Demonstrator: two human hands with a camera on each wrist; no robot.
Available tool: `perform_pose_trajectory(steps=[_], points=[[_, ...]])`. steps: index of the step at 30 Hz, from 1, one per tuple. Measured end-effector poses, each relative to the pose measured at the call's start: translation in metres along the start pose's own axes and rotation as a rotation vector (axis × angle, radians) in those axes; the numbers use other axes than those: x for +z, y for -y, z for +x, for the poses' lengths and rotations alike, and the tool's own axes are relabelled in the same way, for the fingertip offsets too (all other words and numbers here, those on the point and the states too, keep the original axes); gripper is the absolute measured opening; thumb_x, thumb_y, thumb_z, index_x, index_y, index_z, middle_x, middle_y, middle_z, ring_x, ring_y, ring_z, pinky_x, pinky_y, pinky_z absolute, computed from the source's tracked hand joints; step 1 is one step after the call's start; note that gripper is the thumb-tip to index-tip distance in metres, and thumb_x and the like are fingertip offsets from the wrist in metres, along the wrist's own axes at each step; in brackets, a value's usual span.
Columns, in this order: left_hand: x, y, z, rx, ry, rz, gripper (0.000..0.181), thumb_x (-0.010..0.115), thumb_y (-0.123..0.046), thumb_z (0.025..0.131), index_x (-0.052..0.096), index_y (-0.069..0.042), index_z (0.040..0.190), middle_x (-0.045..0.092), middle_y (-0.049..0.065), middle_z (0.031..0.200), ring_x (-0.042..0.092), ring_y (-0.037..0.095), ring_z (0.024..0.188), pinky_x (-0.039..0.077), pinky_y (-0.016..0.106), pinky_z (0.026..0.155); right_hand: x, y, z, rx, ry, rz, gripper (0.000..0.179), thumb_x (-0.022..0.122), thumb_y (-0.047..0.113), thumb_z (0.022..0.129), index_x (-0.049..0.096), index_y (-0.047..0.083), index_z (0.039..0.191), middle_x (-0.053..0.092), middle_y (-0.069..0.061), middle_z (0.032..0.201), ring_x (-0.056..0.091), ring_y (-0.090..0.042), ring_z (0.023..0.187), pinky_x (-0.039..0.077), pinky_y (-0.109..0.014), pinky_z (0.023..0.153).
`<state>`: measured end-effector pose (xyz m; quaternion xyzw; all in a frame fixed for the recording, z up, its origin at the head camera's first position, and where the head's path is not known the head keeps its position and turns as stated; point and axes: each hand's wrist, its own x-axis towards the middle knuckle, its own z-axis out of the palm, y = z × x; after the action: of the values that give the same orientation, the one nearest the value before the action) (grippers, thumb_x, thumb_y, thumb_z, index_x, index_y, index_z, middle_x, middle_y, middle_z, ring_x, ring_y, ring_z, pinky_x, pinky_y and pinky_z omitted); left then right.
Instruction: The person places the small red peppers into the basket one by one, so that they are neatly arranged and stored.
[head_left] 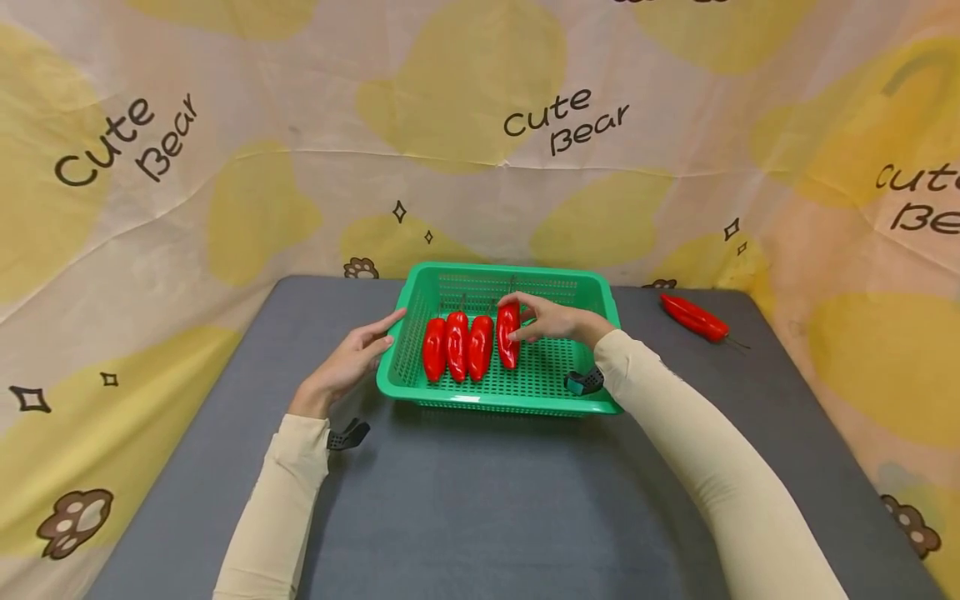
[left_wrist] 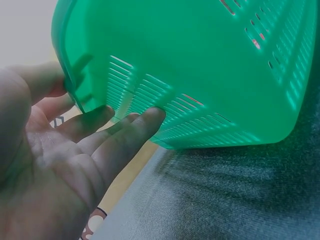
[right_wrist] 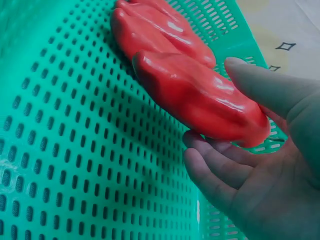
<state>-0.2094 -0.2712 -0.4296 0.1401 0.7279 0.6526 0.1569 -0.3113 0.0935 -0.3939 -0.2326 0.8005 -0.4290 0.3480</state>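
Observation:
A green plastic basket (head_left: 495,403) with slotted walls stands on the grey table. Inside, three glossy red peppers (head_left: 457,346) lie side by side toward the left. To their right, my right hand (head_left: 551,320) holds another red pepper (right_wrist: 200,97) by its stem end, between thumb and fingers. In the right wrist view its pointed end reaches toward the other peppers (right_wrist: 160,32). At the basket's left side, my left hand (head_left: 352,358) touches the rim and outer wall with nearly straight fingers (left_wrist: 135,127).
Beyond the basket's right side, a red pepper (head_left: 693,317) with a thin stem lies on the table (head_left: 480,508). A printed cloth (head_left: 465,108) hangs along the back and both sides. Dark wrist devices (head_left: 348,434) are worn on both arms.

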Motion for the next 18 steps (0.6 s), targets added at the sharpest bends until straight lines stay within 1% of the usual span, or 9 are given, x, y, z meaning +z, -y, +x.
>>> perform_pose_trajectory(steps=[4,6,8,11,14,16,18], points=[[0.000,0.000,0.000,0.002,0.000,-0.009,0.057,0.045,-0.022,0.109,0.024,-0.020,0.163,0.026,0.017,0.166,0.060,0.019,0.130,0.058,0.029,0.094,0.001,-0.001,0.001,0.028,0.031,-0.041,0.066,0.068,0.016,0.097,0.035,0.018,0.153,0.035,-0.012,0.151,0.047,-0.031,0.128,0.051,-0.051,0.102],[0.001,0.000,0.001,-0.003,-0.002,-0.011,0.057,0.046,-0.022,0.109,0.025,-0.021,0.162,0.026,0.016,0.167,0.060,0.016,0.129,0.058,0.029,0.094,0.002,-0.001,0.001,0.046,0.053,-0.059,0.065,0.069,0.017,0.097,0.035,0.020,0.152,0.039,-0.011,0.149,0.051,-0.030,0.123,0.052,-0.050,0.100],[0.001,0.000,0.001,-0.007,0.000,-0.010,0.057,0.046,-0.021,0.109,0.025,-0.021,0.162,0.025,0.016,0.167,0.059,0.015,0.129,0.058,0.029,0.094,0.004,-0.001,0.002,0.069,0.074,-0.070,0.065,0.069,0.019,0.097,0.035,0.022,0.152,0.043,-0.012,0.147,0.053,-0.028,0.120,0.053,-0.048,0.099],[0.002,0.000,0.001,-0.009,0.003,-0.004,0.057,0.045,-0.021,0.109,0.024,-0.021,0.163,0.022,0.015,0.168,0.058,0.016,0.130,0.058,0.030,0.094,0.006,-0.001,0.003,0.087,0.090,-0.092,0.064,0.068,0.021,0.097,0.035,0.023,0.151,0.046,-0.013,0.144,0.053,-0.028,0.122,0.054,-0.045,0.097],[0.003,0.000,0.001,-0.013,0.004,-0.006,0.057,0.045,-0.021,0.109,0.024,-0.021,0.163,0.022,0.013,0.168,0.058,0.017,0.131,0.058,0.030,0.094,0.009,0.001,0.004,0.099,0.090,-0.123,0.063,0.068,0.024,0.097,0.036,0.023,0.150,0.045,-0.012,0.144,0.052,-0.027,0.122,0.054,-0.043,0.096],[0.003,-0.001,0.000,-0.016,0.000,0.001,0.057,0.045,-0.021,0.109,0.024,-0.022,0.163,0.022,0.012,0.168,0.056,0.017,0.132,0.058,0.029,0.094,0.010,0.003,0.005,0.097,0.099,-0.134,0.061,0.067,0.025,0.098,0.036,0.022,0.150,0.043,-0.013,0.145,0.054,-0.029,0.119,0.054,-0.043,0.096],[0.003,-0.002,0.000,-0.013,-0.001,0.010,0.057,0.044,-0.021,0.110,0.024,-0.021,0.163,0.023,0.013,0.168,0.056,0.019,0.133,0.057,0.029,0.094,0.011,0.005,0.007,0.099,0.110,-0.121,0.059,0.065,0.024,0.099,0.035,0.021,0.150,0.041,-0.013,0.146,0.056,-0.030,0.114,0.054,-0.043,0.097]])
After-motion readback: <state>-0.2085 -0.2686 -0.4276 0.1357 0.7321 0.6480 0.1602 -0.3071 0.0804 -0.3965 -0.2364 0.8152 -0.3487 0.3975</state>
